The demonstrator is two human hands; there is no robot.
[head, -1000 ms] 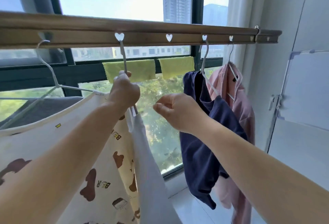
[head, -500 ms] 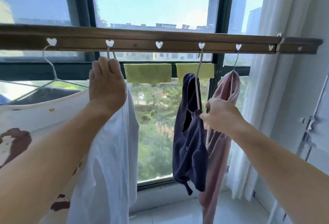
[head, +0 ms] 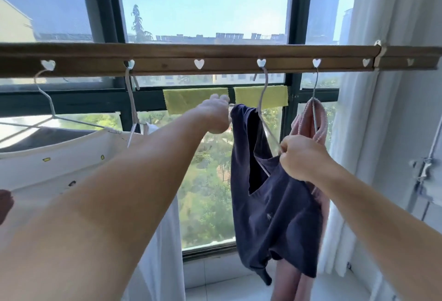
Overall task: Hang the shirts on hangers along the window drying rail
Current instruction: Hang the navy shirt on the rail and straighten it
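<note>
Crookedly, navy shirt [head: 275, 205] hanging lengthwise down hanger [head: 263, 107].

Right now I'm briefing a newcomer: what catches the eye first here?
Both hands on the navy shirt at centre: the left hand grips its top, the right hand pinches its hanger. Above runs the wooden rail with heart hooks; a pink shirt hangs just right.

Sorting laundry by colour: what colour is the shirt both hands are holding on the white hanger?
Dark navy blue shirt, plain; shows best in the head view.
</note>
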